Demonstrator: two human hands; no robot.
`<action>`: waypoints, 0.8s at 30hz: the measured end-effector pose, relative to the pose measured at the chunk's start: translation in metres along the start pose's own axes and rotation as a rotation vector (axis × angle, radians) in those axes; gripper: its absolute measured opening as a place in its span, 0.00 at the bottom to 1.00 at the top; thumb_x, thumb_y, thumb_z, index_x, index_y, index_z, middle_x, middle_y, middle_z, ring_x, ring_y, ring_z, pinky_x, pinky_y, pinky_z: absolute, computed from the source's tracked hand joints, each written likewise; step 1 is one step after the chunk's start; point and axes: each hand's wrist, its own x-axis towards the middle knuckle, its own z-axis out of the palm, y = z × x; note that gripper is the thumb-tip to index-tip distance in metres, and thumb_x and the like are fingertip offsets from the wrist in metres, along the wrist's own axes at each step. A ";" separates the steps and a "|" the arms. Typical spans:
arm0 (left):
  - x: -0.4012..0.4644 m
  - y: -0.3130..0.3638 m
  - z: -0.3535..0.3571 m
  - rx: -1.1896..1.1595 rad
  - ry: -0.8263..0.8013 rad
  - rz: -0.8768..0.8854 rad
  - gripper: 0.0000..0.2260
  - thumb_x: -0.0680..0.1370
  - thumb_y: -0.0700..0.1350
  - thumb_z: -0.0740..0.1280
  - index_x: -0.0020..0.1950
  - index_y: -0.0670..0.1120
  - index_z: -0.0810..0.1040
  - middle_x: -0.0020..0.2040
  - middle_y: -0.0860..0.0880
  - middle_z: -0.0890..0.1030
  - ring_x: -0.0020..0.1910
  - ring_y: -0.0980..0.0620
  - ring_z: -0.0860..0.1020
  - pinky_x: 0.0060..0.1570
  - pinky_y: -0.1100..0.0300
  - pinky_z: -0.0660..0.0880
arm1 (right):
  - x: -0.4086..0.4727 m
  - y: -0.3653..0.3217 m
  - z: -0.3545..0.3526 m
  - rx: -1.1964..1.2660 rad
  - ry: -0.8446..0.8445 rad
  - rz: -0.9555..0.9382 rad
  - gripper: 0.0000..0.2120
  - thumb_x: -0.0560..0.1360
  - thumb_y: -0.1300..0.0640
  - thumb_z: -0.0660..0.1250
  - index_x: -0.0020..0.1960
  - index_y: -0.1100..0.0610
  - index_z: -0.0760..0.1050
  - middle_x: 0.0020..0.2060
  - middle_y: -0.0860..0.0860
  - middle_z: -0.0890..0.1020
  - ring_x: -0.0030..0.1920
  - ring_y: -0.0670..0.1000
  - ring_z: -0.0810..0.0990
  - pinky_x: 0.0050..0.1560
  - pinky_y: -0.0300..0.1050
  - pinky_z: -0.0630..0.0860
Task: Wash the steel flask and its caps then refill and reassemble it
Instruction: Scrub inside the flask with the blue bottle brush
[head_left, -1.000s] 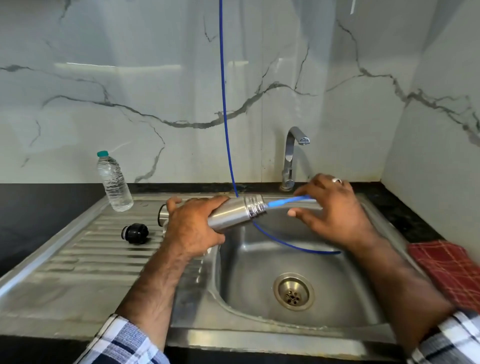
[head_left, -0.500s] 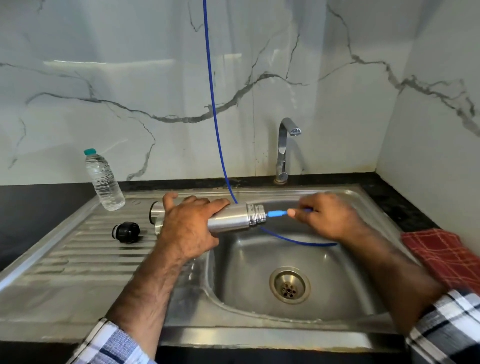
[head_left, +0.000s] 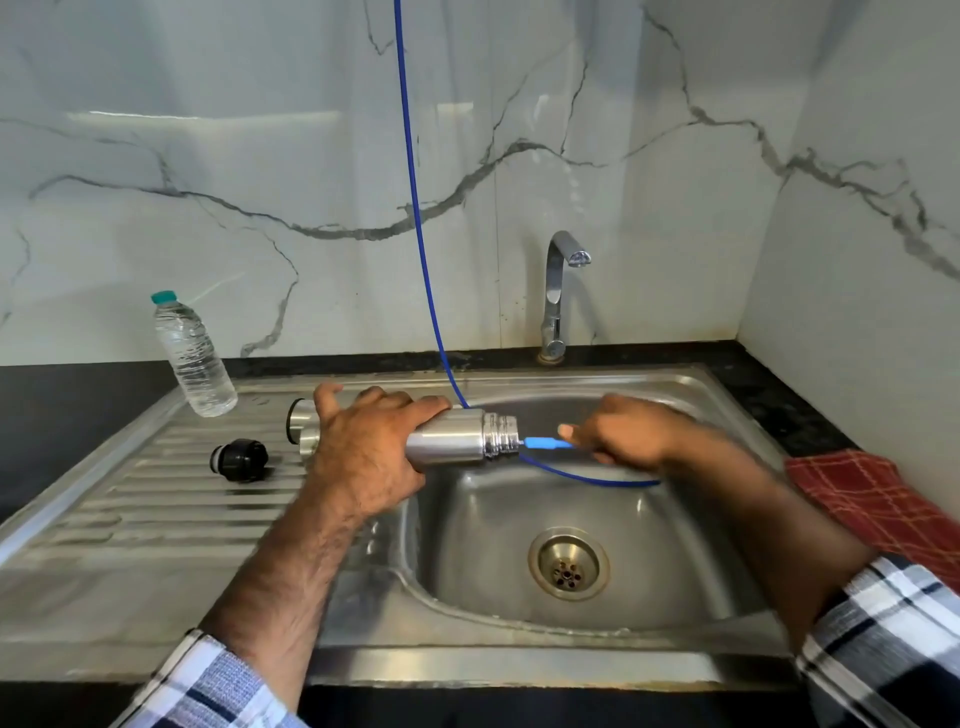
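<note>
My left hand (head_left: 363, 447) grips the steel flask (head_left: 462, 441), which lies sideways over the left rim of the sink with its threaded mouth pointing right. Its base end is hidden behind my hand. My right hand (head_left: 623, 434) pinches the light blue nozzle (head_left: 543, 443) of a thin blue hose (head_left: 415, 208), and the nozzle tip meets the flask's mouth. A steel cap (head_left: 300, 420) lies on the drainboard just behind my left hand. The black inner cap (head_left: 239, 460) lies further left on the drainboard.
A clear plastic water bottle (head_left: 192, 356) with a green lid stands at the drainboard's back left. The tap (head_left: 558, 296) rises behind the sink basin (head_left: 675, 571), with the drain (head_left: 569, 564) at the bottom. A red checked cloth (head_left: 878, 509) lies on the counter at right.
My right hand slid along the hose toward the flask, and less of the blue nozzle now shows outside the mouth. The flask stays sideways in my left hand.
</note>
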 end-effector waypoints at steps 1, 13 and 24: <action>0.000 0.002 0.000 0.004 0.002 0.007 0.42 0.58 0.61 0.82 0.71 0.67 0.74 0.57 0.63 0.83 0.59 0.53 0.80 0.68 0.40 0.57 | 0.002 0.003 -0.002 0.144 -0.152 0.113 0.27 0.83 0.37 0.64 0.32 0.54 0.72 0.26 0.51 0.70 0.26 0.50 0.66 0.31 0.43 0.60; 0.003 0.001 -0.001 -0.102 -0.022 -0.142 0.42 0.63 0.64 0.80 0.76 0.68 0.69 0.57 0.61 0.82 0.61 0.53 0.78 0.67 0.44 0.57 | 0.022 0.031 0.009 -0.431 0.875 -0.713 0.10 0.80 0.44 0.69 0.53 0.48 0.85 0.47 0.47 0.82 0.48 0.56 0.81 0.55 0.53 0.71; -0.001 0.001 0.000 -0.028 0.019 -0.085 0.41 0.60 0.61 0.83 0.72 0.67 0.73 0.56 0.61 0.84 0.58 0.52 0.80 0.67 0.41 0.57 | 0.002 0.001 0.013 -0.375 0.569 -0.339 0.25 0.85 0.38 0.57 0.36 0.51 0.75 0.30 0.49 0.79 0.34 0.54 0.79 0.36 0.45 0.67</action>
